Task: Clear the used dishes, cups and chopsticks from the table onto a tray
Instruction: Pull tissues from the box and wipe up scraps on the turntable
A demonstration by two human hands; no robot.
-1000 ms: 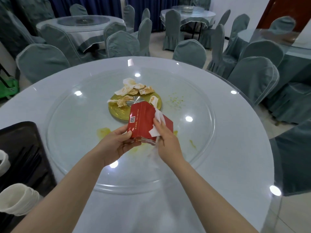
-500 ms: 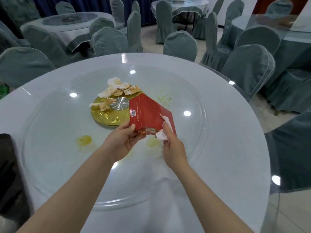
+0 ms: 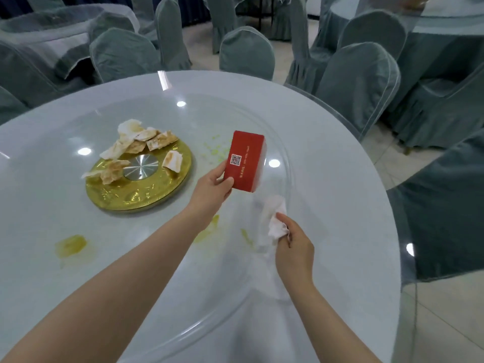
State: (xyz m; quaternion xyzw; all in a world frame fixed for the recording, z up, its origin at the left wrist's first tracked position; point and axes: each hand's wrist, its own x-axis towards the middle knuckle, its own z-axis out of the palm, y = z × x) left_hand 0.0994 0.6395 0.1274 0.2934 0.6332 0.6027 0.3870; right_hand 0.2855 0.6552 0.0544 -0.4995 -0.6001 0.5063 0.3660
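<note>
Both my hands are holding things above the round white glass-topped surface.
My left hand has its grip around a red rectangular cardboard tissue box; my right hand pinches a crumpled white tissue at the box's 5 o'clock. Soiled tissues lie on the gold round hub at 9 o'clock.

Red tissue box, held up in the left hand: the side facing the camera carries a small square QR code near its upper left. Beside the code runs one line of pale print that looks like digits, and a second line of small pale characters runs along the box's lower left edge. Both lines are too small and blurred to read. No brand name can be made out. No other text or signs are readable anywhere.
</note>
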